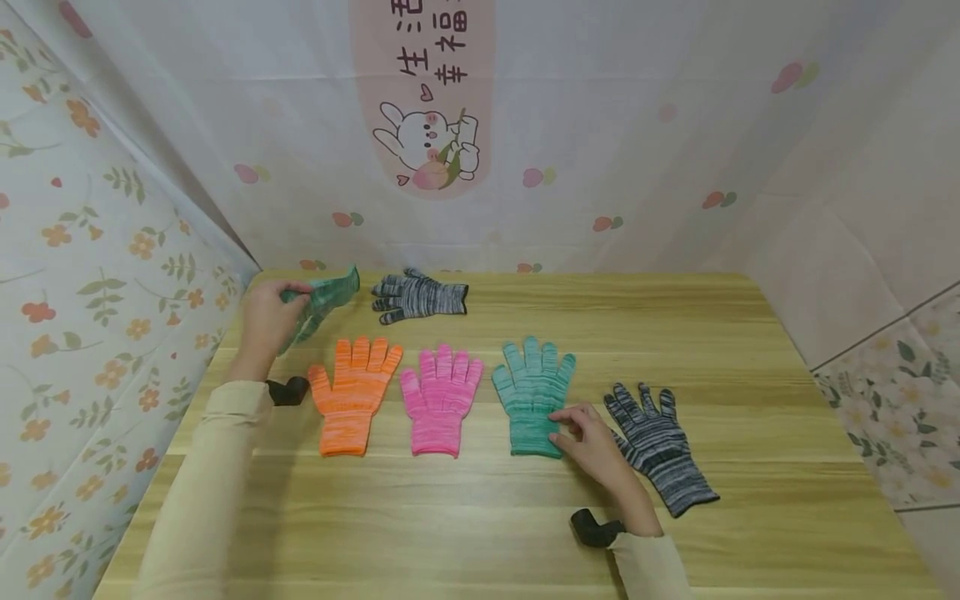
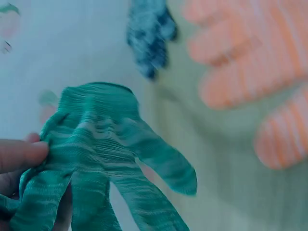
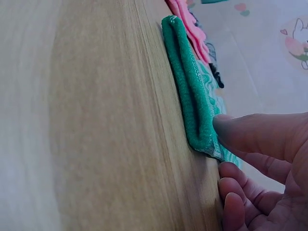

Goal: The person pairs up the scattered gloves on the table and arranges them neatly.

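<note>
At the back left, my left hand (image 1: 272,312) pinches a green knitted glove (image 2: 91,139) between thumb and fingers. That glove hangs in the air, its fingers drooping and its cuff toward the back. A second green glove (image 1: 531,400) lies flat, its fingers pointing to the back. At the right edge of its cuff rests my right hand (image 1: 592,442). In the right wrist view its thumb touches the cuff (image 3: 190,91), the other fingers loosely bent beside it. A dark grey striped glove (image 1: 663,450) lies right of that hand.
An orange glove (image 1: 352,400) and a pink glove (image 1: 444,404) lie flat in the same row. Behind them another grey striped glove (image 1: 422,296) lies sideways near the back curtain (image 1: 600,125). A floral cloth (image 1: 90,292) hangs along the table's left side.
</note>
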### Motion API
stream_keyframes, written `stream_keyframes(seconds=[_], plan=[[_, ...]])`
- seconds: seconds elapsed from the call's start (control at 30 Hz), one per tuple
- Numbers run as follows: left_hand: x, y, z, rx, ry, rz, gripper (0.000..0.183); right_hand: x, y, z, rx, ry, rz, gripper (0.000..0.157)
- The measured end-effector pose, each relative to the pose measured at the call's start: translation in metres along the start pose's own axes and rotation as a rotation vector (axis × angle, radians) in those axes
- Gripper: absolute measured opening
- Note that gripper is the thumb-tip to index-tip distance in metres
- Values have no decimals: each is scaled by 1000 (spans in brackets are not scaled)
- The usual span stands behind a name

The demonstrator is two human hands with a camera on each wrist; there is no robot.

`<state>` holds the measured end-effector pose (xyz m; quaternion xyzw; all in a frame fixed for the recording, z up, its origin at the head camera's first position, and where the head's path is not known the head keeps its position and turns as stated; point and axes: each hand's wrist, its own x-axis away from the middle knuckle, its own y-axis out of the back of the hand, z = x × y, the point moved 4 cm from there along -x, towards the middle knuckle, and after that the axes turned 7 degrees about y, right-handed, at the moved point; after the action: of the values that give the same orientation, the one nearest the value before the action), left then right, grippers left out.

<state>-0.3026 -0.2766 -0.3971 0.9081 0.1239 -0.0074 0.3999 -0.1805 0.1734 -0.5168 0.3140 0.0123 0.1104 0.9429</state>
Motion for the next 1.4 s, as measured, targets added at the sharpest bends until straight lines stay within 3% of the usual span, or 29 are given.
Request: stream_keyframes(seconds=[0.2, 0.37, 0.47, 0.63, 0.9, 1.07, 1.27, 1.4], plan=[[9, -23, -41, 43, -46, 161, 34, 1, 0, 0, 5, 2, -8, 25], [26, -59, -80, 4, -117, 318, 35, 1, 0, 2, 8, 4, -12, 25], [39, -81, -102, 1, -161, 351, 26, 2, 0, 2, 3, 0, -11, 25], [53, -112, -136, 15, -270, 340, 18, 2, -1, 2, -13, -4, -8, 26], [77, -155, -182, -188, -480, 201, 12, 2, -1, 0, -12, -20, -19, 26], [89, -173, -202, -203, -582, 164, 12, 2, -1, 0, -18, -27, -21, 26], [100, -184, -211, -117, -684, 187, 13, 2, -1, 1, -24, -20, -15, 25], [104, -192, -199, -49, -665, 311, 12, 1, 0, 1, 0, 30, -18, 25]])
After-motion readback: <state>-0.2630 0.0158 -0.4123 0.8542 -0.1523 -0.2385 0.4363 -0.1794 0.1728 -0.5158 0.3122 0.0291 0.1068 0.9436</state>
